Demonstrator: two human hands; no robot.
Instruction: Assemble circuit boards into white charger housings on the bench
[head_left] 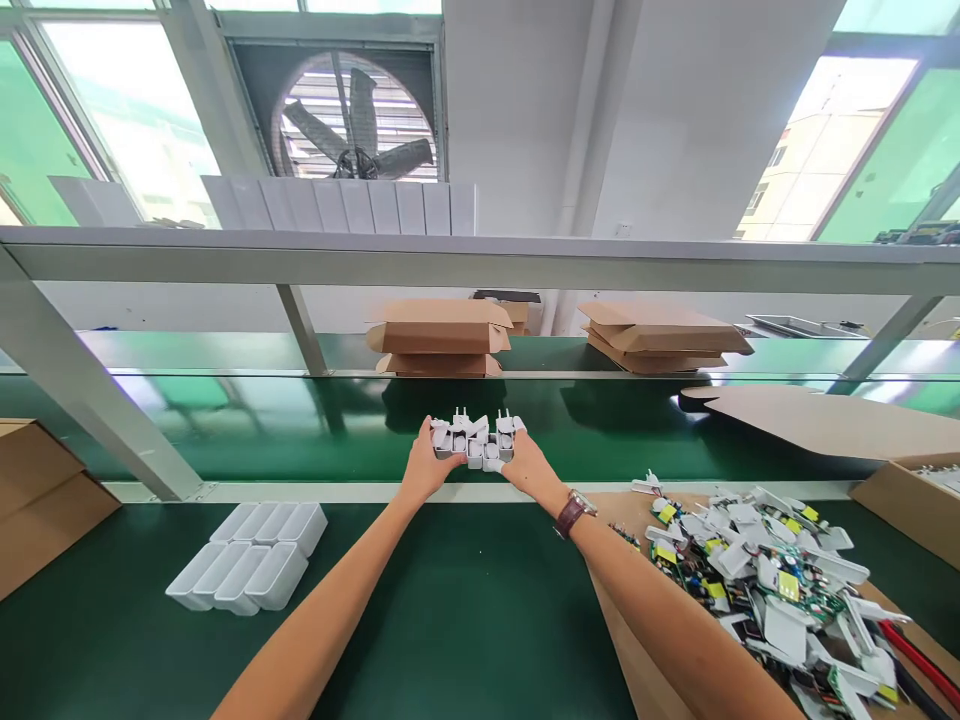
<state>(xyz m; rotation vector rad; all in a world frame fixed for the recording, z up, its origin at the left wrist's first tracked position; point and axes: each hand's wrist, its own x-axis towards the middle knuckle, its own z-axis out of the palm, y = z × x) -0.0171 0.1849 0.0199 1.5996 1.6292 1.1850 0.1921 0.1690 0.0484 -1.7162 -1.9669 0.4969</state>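
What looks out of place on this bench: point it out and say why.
The heap of loose parts on the cardboard at right: it lies jumbled, pieces pointing every way, unlike the even rows of the white tray at left. Whether any piece is damaged, I cannot tell.

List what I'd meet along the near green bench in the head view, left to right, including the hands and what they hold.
Brown cardboard box, white compartment tray, left hand, white pronged pieces, right hand, wristwatch, pile of white casings and circuit boards.
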